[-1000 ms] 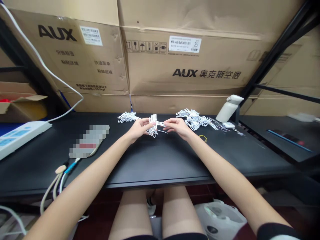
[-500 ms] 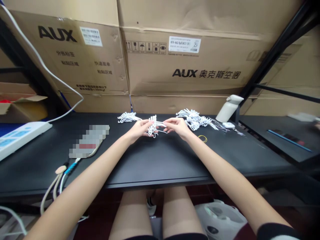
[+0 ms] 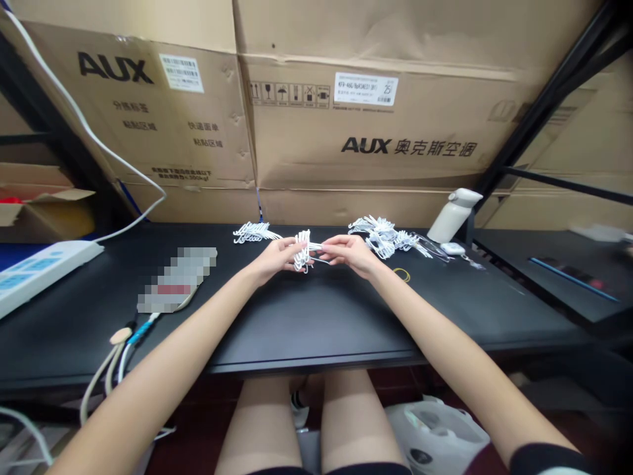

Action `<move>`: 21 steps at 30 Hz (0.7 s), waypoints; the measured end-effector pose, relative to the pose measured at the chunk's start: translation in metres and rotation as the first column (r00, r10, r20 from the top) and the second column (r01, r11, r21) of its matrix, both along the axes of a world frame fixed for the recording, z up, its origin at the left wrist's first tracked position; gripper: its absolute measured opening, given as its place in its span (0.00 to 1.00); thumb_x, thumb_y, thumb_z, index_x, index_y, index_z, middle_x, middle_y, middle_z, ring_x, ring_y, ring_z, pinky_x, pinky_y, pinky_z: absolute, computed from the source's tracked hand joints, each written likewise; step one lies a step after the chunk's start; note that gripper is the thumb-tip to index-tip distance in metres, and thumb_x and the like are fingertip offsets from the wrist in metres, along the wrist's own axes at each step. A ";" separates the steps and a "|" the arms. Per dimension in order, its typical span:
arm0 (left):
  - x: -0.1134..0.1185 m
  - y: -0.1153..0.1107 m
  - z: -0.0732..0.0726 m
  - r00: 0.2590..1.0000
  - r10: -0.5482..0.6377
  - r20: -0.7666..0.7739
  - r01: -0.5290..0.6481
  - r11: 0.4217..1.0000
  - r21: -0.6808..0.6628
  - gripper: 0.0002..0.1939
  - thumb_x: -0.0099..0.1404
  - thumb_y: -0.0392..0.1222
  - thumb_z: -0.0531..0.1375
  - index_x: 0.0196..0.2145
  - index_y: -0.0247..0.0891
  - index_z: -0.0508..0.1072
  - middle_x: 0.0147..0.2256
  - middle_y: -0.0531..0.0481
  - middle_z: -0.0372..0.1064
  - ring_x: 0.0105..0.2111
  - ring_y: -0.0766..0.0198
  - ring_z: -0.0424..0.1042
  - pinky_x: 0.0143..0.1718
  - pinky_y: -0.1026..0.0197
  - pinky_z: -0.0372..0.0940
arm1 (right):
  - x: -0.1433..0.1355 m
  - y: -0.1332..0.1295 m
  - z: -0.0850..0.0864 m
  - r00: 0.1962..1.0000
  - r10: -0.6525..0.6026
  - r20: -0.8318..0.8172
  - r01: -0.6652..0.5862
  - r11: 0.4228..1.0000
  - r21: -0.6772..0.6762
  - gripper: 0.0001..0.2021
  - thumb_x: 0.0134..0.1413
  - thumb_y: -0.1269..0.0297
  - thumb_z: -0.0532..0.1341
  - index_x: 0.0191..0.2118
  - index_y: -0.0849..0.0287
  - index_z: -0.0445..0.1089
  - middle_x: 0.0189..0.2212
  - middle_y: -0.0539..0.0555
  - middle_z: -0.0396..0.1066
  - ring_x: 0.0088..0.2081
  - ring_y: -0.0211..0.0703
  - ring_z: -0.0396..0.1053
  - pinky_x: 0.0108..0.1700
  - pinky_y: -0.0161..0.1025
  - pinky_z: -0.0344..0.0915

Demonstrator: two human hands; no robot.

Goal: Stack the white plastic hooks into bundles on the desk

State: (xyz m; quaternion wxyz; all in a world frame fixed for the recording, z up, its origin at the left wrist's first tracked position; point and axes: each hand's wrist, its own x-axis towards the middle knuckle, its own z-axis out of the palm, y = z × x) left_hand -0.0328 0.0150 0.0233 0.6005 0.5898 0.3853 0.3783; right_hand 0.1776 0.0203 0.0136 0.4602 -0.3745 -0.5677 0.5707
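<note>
A bundle of white hooks (image 3: 302, 251) with thin straight stems is held just over the black table, between my two hands. My left hand (image 3: 277, 257) is closed around the hooked end. The fingers of my right hand (image 3: 349, 253) pinch the stems from the other side. Behind my left hand lies a row of similar white hooks (image 3: 253, 231). A larger heap of white hooks (image 3: 383, 234) rests behind and to the right of my right hand. A yellow rubber band (image 3: 402, 274) lies on the table to the right.
Large cardboard boxes (image 3: 366, 158) stand along the back of the table (image 3: 316, 323). At the left are a white power strip (image 3: 44, 270) and a blurred-out phone (image 3: 178, 280) with cables. A white bottle (image 3: 452, 214) and a small white case (image 3: 452, 249) stand at the right.
The stems between my hands have drawn closer together, and the stray hook hanging below has moved in to the bundle. My right hand has shifted slightly left along the stems.
</note>
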 end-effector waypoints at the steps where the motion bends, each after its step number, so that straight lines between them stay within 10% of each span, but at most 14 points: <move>1: 0.000 0.000 0.000 1.000 -0.011 -0.002 0.011 1.000 0.004 0.23 0.56 0.53 0.65 0.43 0.35 0.72 0.43 0.39 0.75 0.38 0.54 0.77 0.37 0.56 0.72 | 0.000 0.000 0.000 1.000 0.011 0.011 -0.011 1.000 0.003 0.15 0.37 0.60 0.72 0.32 0.63 0.74 0.30 0.58 0.78 0.31 0.42 0.76 0.29 0.31 0.72; 21: 0.002 0.000 -0.001 0.999 -0.027 -0.042 0.028 0.999 0.025 0.22 0.57 0.56 0.63 0.41 0.35 0.73 0.38 0.41 0.76 0.38 0.56 0.76 0.36 0.58 0.71 | -0.001 -0.005 0.004 0.985 0.102 0.142 -0.114 0.990 0.081 0.15 0.43 0.57 0.68 0.34 0.64 0.76 0.30 0.57 0.77 0.19 0.30 0.65 0.16 0.27 0.56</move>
